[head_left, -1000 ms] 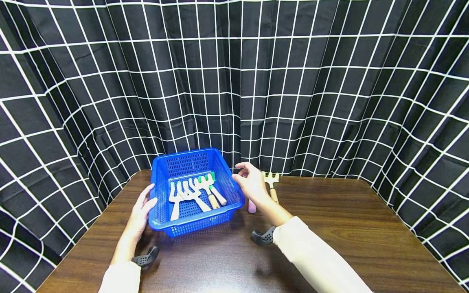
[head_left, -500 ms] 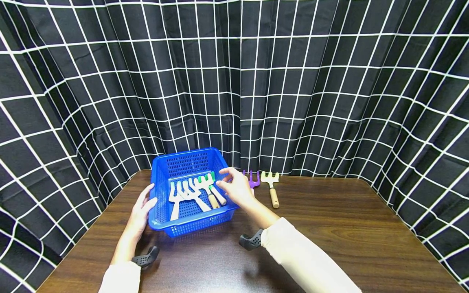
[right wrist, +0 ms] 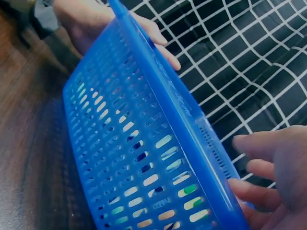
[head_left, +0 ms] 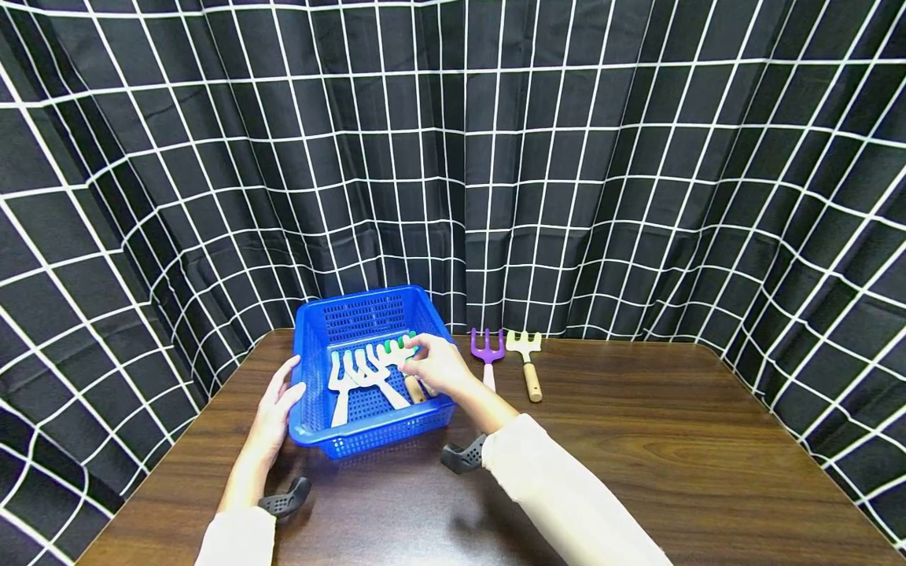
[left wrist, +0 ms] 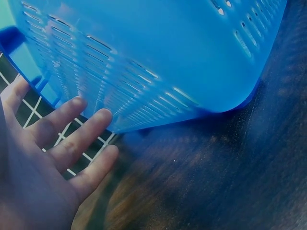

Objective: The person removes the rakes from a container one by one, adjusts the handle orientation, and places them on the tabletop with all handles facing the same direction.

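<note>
A blue plastic basket (head_left: 385, 434) stands on the table and holds several small hand forks. Two white-handled forks lie in its left and middle, among them a pale fork (head_left: 340, 393). At the right lie green-tined forks (head_left: 408, 341), their handles partly hidden. My left hand (head_left: 265, 413) rests at the basket's left side, its fingers stretched along the outer wall in the left wrist view. Over the right rim reaches my right hand (head_left: 440, 368), fingers bent loosely above the green-tined forks. In the right wrist view, nothing shows between its fingers.
To the right of the basket lie a purple hand fork (head_left: 487, 354) and a yellow hand fork (head_left: 524, 350) with a wooden handle. A black curtain (head_left: 566, 196) with white grid lines hangs behind the wooden table (head_left: 637, 424).
My right hand has moved left from beside the basket's right rim and down into the basket. The purple and yellow forks have come into fuller sight. My left hand stays put.
</note>
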A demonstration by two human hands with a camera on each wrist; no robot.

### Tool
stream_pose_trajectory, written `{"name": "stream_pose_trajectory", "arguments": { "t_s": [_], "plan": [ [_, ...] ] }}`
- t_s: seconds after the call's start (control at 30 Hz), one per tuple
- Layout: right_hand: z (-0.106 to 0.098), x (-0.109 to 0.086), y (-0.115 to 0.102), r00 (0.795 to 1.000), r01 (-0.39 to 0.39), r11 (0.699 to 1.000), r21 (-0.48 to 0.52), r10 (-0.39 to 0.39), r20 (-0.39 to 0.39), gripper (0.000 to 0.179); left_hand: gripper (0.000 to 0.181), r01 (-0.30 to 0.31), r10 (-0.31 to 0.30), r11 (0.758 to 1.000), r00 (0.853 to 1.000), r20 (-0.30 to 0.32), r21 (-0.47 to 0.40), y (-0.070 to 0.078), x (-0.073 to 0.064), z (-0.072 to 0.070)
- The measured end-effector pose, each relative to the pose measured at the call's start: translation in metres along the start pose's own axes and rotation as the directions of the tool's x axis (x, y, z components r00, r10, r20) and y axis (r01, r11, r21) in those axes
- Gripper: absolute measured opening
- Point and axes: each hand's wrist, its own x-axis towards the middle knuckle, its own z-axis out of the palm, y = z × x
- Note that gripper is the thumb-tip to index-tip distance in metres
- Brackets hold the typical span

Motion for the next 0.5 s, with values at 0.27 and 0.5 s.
{"name": "stream_pose_trajectory", "arguments": {
  "t_s": [0.27,0.5],
  "plan": [
    [0.007,0.007,-0.001,0.953,-0.224,0.969,0.101,0.196,0.232,0.045,0.051,0.005,-0.005,1.000,1.000,-0.005,-0.001,0.000,0.000,0.001],
    [0.009,0.014,0.006,0.871,-0.317,0.940,0.126,0.236,0.432,0.044,0.051,0.001,-0.001,1.000,1.000,-0.001,-0.014,0.000,0.002,0.001]
  ]
}}
